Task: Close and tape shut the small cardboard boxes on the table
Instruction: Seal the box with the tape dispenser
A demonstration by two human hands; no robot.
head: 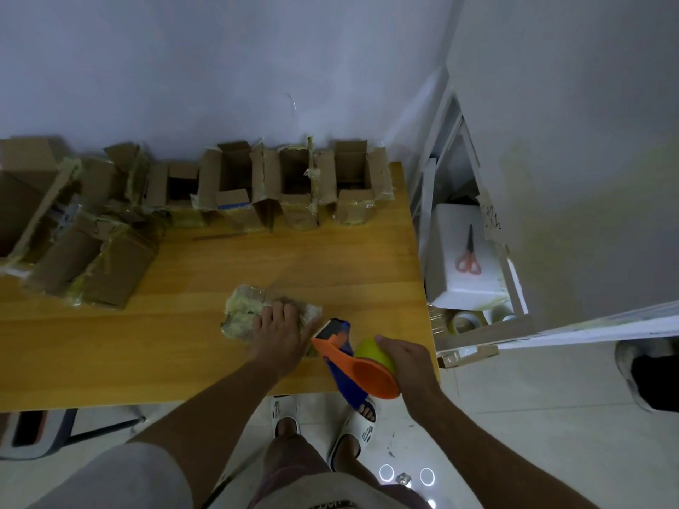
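Head view: left hand (279, 326) lies flat, fingers spread, pressing a small tape-wrapped cardboard box (253, 314) on the wooden table (352, 259), near its front edge. Right hand (408, 365) curls round the tape roll of an orange tape dispenser (358, 356), blade end just beside the box. Box looks light, thin-walled, slick w/ tape; probably slides unless pinned from on top. Open boxes (294, 181) line the back edge by the wall.

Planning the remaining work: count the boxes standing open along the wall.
4 open boxes stand in a row at the table's far edge: one low at the left, one with blue tape, one in the middle, and one rightmost. The heap at far left may hide more.
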